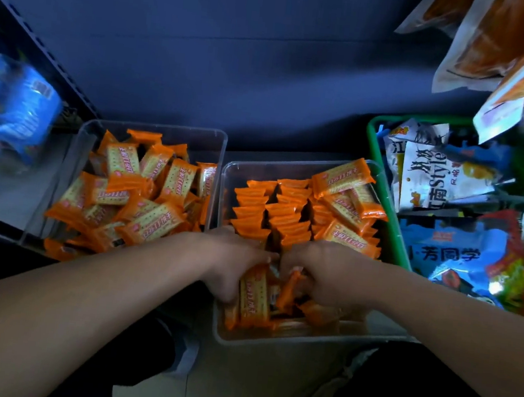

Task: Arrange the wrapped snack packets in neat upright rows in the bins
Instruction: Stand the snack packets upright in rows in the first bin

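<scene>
white packet — "江南Style" | blue packet — "芳同学" | orange packets: print unreadable

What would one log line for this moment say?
hands: left hand and right hand both grip orange packets | right bin: upright rows at back | left bin: loose heap

The packets are orange, each with a cream dotted panel and red lettering. The bins are clear. At three o'clock the basket is green; at nine o'clock the wrappers are blue.

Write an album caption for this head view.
The left hand and right hand grip orange packets in a clear bin half filled with upright rows.
</scene>
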The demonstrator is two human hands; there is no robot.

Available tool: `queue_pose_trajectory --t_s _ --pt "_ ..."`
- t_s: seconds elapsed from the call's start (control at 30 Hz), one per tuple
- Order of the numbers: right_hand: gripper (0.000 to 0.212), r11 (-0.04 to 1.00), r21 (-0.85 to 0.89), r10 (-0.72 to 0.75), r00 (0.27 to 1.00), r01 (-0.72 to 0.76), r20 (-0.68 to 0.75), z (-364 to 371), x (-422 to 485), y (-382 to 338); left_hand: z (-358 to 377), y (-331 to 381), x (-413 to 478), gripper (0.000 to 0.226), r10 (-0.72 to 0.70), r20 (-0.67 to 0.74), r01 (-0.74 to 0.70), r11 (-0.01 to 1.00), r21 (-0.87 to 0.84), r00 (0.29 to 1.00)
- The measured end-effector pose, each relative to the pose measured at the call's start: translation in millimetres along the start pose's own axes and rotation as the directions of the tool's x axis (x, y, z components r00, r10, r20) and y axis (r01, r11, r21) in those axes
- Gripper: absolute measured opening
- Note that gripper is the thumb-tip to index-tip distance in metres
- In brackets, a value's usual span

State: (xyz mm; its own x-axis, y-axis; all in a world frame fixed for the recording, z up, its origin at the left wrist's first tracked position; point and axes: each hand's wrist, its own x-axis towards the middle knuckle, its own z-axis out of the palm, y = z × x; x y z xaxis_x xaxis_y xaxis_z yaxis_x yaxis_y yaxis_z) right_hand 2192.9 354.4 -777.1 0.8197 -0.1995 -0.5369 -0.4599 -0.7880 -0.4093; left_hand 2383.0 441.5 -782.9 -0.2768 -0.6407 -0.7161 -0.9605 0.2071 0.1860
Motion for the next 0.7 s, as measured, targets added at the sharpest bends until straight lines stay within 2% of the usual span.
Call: queue_pose_trajectory --t_s 0.13,0.23,0.33,0.47,0.57,0.63,0.7 --pt "0.013 0.936 0.351 0.089 0.974 -0.011 -0.208 -37.3 -24.1 5.7 -2.9 -3.6 0.8 0.089 0.001 -0.002 -0.001 0.996 -0.087 1.000" --pt "0.009 0.904 0.417 0.283 0.864 -0.094 -0.417 -53.0 -34.2 26.3 -5.5 -3.2 -2.4 0.093 -0.021 0.022 0.024 0.992 -0.124 1.000" --pt "0.013 0.906 0.333 0.400 0.784 -0.261 -0.475 -54.1 -31.7 50.6 -5.2 -0.6 -2.7 0.092 -0.017 0.030 0.021 0.989 -0.148 0.999" --pt "0.032 0.905 0.172 0.422 0.768 -0.389 -0.481 -45.6 -26.2 64.7 1.8 -5.1 0.3 0.070 0.001 -0.022 -0.006 0.974 -0.229 1.000" --pt "0.043 0.882 0.071 0.441 0.761 -0.467 -0.476 -39.6 -24.5 63.6 5.7 -5.3 -3.9 0.056 0.020 -0.013 -0.022 0.977 -0.210 1.000" --pt "0.042 0.888 -0.010 0.385 0.756 -0.460 -0.529 -36.3 -24.2 58.7 7.0 -3.7 -8.2 0.051 0.028 0.004 -0.027 0.984 -0.175 1.000" --pt "0.035 0.949 -0.021 0.236 0.754 -0.314 -0.613 -32.9 -25.3 48.1 4.7 -2.1 -12.6 0.048 0.032 -0.012 -0.033 0.982 -0.188 0.999"
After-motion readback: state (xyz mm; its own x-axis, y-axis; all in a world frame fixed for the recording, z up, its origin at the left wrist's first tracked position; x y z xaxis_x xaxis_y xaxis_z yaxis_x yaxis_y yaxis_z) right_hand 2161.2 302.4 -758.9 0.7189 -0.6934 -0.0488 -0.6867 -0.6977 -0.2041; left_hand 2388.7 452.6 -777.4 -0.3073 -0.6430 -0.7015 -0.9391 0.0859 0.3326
